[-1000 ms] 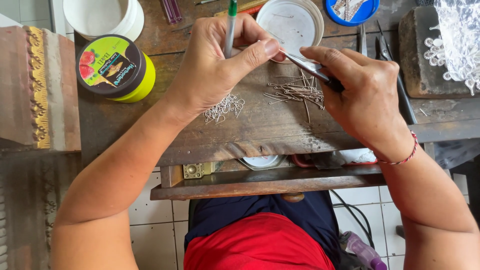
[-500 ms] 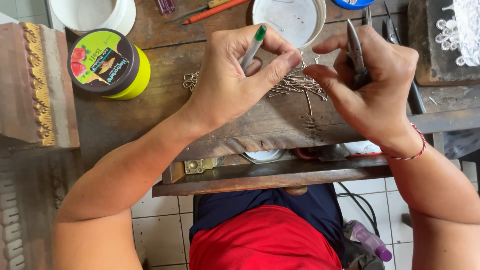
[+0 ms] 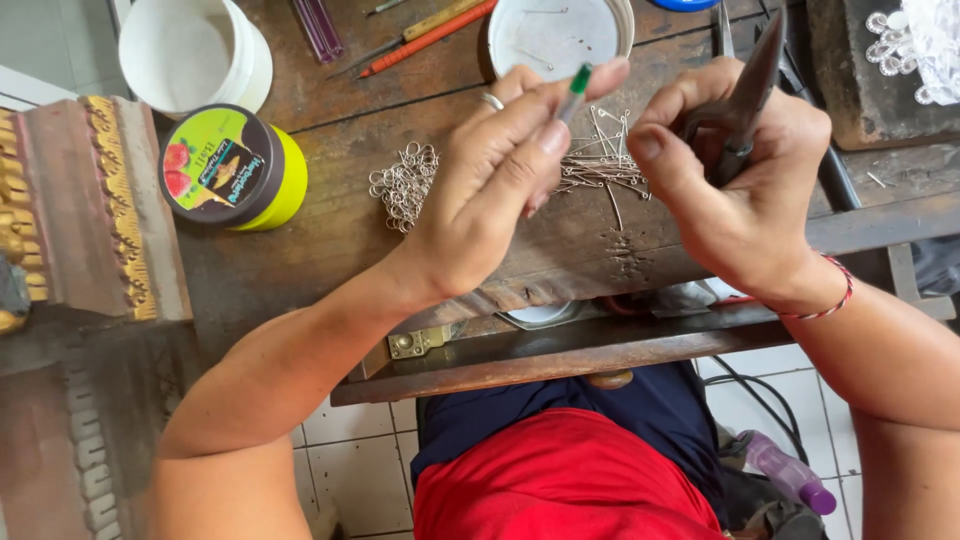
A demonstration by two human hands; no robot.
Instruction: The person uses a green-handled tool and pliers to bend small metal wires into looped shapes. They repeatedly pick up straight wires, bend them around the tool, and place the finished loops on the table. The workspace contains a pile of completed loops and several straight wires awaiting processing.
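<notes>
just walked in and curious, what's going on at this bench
A person sits at a worn wooden workbench. The left hand pinches a thin green-tipped tool between its fingers, while the right hand grips dark pliers. Both hover over a pile of metal pins, with small wire rings heaped to the left beside a yellow-green tub.

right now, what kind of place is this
Likely a small jewellery or craft workbench: a worn wooden bench, a heap of metal pins and loops, and pliers in the right hand.
</notes>
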